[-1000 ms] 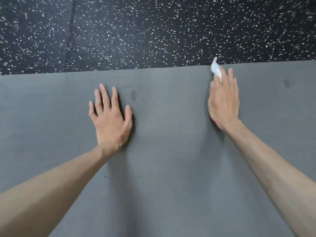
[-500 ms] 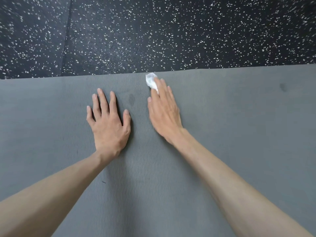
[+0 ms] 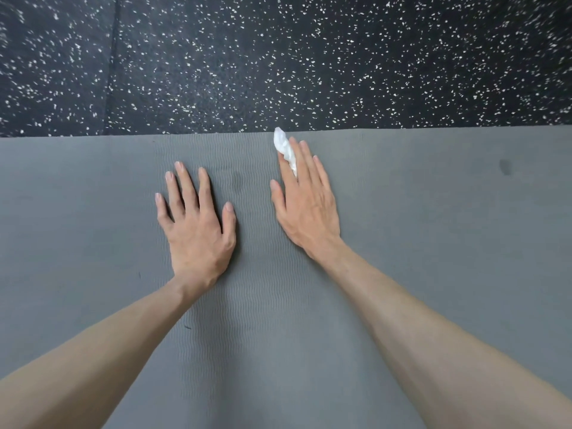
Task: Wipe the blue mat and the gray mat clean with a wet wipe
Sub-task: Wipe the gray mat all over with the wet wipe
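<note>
Since a second ago my right hand (image 3: 305,209) slid leftward beside my flat, open left hand (image 3: 196,226); its straight fingers press the mostly hidden wipe (image 3: 283,147) onto the gray mat (image 3: 433,243) near its far edge.

One gray mat (image 3: 433,274), ribbed, spread across the lower part of the view. One white wipe (image 3: 284,149), bunched, near the mat's far edge. Two hands: one left hand (image 3: 198,230) and one right hand (image 3: 305,205), both flat on the mat. Two bare forearms. One dark speckled floor (image 3: 309,63), with one seam visible. One small dark spot (image 3: 505,166) on the mat.
</note>
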